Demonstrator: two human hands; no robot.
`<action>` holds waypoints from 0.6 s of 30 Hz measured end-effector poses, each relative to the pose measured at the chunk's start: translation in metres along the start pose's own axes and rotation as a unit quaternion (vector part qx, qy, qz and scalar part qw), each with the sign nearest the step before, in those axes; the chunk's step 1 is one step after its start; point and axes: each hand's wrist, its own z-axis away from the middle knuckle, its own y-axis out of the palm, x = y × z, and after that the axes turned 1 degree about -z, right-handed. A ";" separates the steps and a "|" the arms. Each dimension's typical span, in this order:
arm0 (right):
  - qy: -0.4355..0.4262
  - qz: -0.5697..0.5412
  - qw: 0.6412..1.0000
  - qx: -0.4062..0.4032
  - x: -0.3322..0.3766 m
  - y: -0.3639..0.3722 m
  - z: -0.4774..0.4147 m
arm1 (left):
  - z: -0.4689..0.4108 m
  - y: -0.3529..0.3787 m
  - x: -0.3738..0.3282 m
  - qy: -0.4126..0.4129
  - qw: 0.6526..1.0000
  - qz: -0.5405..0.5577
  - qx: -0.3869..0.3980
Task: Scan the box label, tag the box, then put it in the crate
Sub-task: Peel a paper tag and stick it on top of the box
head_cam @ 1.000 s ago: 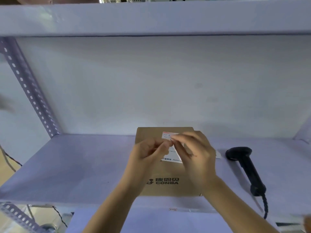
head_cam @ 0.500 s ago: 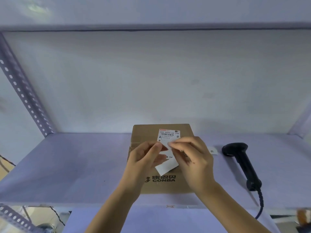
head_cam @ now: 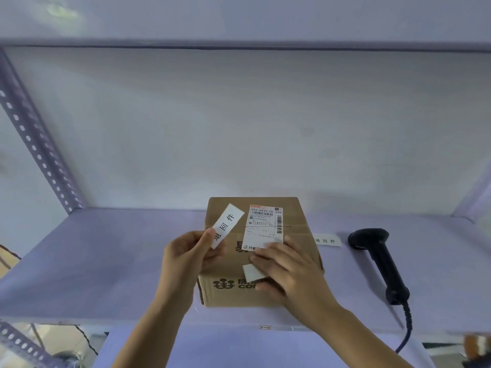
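On the shelf [head_cam: 106, 261], the left hand [head_cam: 186, 258] pinches the tag [head_cam: 226, 225] above the box [head_cam: 265, 288]; the right hand [head_cam: 289, 272], its grip holding peeled backing [head_cam: 252, 272], steadies it for sticking.

box [head_cam: 265, 293]: brown corrugated cardboard, matt, printed in black
shipping label [head_cam: 264, 227]: white paper, smooth, slightly glossy
tag [head_cam: 227, 225]: white paper strip, matt, printed in black
backing paper [head_cam: 252, 272]: plain white, smooth
scanner [head_cam: 377, 258]: black plastic, faint sheen
shelf [head_cam: 106, 261]: painted surface, smooth, matt
upright [head_cam: 34, 144]: perforated metal, painted
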 end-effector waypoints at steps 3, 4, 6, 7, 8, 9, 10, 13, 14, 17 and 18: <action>-0.007 -0.021 1.000 -0.009 0.000 -0.002 0.003 | 0.000 -0.001 0.002 0.003 1.000 0.006 0.000; -0.004 -0.030 0.999 -0.010 0.000 -0.003 0.004 | 0.001 -0.001 0.003 0.005 1.000 0.005 0.000; 0.025 -0.068 0.997 0.002 0.000 -0.006 0.005 | 0.001 0.000 0.004 0.012 1.000 -0.001 -0.001; 0.060 -0.112 0.992 0.014 0.000 -0.010 0.004 | 0.001 0.001 0.004 0.016 1.000 -0.004 0.000; 0.101 -0.164 0.981 0.025 -0.002 -0.016 0.001 | 0.002 0.001 0.004 0.019 1.000 -0.007 0.002; 0.134 -0.214 0.967 0.037 -0.005 -0.022 -0.002 | 0.002 0.001 0.004 0.022 1.000 -0.010 0.004; 0.159 -0.250 0.954 0.041 -0.008 -0.029 -0.006 | 0.002 0.002 0.004 0.025 1.000 -0.015 0.008; 0.216 -0.318 0.923 0.026 -0.020 -0.051 -0.021 | 0.001 0.005 0.004 0.034 0.999 -0.035 0.022; 0.240 -0.339 0.909 0.033 -0.025 -0.058 -0.027 | 0.001 0.007 0.005 0.037 0.998 -0.046 0.025; 0.307 -0.371 0.874 0.066 -0.055 -0.071 -0.040 | 0.001 0.015 0.007 0.037 0.995 -0.083 0.039; 0.330 -0.354 0.873 0.067 -0.072 -0.073 -0.042 | 0.002 0.017 0.008 0.034 0.994 -0.090 0.044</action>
